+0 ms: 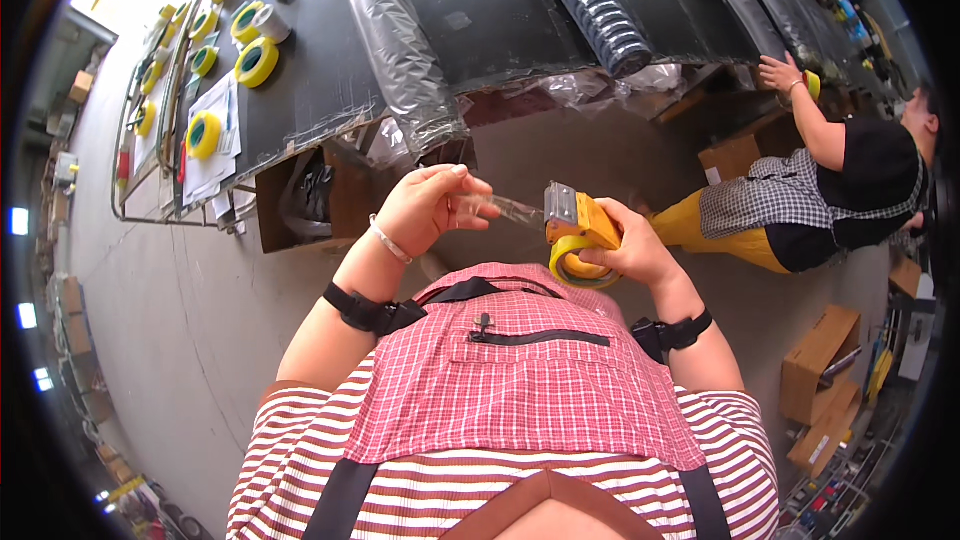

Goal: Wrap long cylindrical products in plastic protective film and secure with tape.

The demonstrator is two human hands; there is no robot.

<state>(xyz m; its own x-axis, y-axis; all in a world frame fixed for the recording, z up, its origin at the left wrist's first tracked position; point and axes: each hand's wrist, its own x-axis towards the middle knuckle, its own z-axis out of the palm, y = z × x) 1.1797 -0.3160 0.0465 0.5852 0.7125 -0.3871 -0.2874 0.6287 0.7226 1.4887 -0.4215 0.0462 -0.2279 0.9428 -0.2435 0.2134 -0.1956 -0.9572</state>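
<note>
In front of my apron, my right hand [638, 250] is wrapped round a yellow tape gun [596, 225] with a grey metal head. A roll of yellow-rimmed tape [572, 262] sits in it, below the head. From the head a strip of clear packing tape [520, 211] stretches left to my left hand [432, 206], whose fingers hold its free end. Just beyond my left hand, the near end of a long roll wrapped in silvery plastic [400, 50] overhangs the black-topped table [490, 15].
A second wrapped roll [590, 10] lies on the table to the right. Several tape rolls [257, 62] and papers [222, 110] are at the left. Under the table stands an open cardboard box [285, 205]. A co-worker [850, 175] stands right, one hand at the table edge.
</note>
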